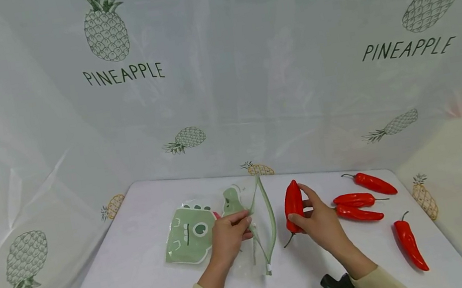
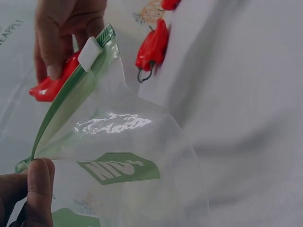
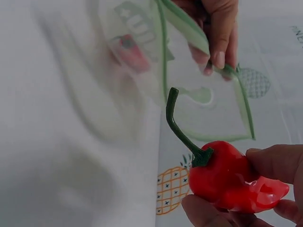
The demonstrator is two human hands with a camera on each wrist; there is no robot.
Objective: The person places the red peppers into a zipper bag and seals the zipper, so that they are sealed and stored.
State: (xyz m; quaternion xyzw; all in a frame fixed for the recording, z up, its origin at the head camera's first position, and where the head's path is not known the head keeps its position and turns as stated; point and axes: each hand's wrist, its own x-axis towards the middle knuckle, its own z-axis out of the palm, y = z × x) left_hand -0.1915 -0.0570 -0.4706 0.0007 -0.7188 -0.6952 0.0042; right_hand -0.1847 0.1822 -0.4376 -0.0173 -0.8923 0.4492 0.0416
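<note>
My left hand (image 1: 229, 237) pinches the green edge of a clear zip bag (image 2: 142, 137) at its mouth. The bag has green monster print, and a white slider (image 2: 90, 54) sits at one end of the zip. Its mouth gapes toward the right, as the head view shows. Just right of that mouth, my right hand (image 1: 322, 227) grips a red chili pepper (image 1: 293, 204) between thumb and fingers. The pepper's green stem (image 3: 176, 125) points toward the bag. Through the plastic another red pepper (image 3: 132, 54) shows; whether it is inside or behind, I cannot tell.
Several red chili peppers lie on the white table to the right, among them one near the back (image 1: 375, 183) and one near the right edge (image 1: 410, 244). A white curtain (image 1: 249, 85) with pineapple prints hangs behind the table.
</note>
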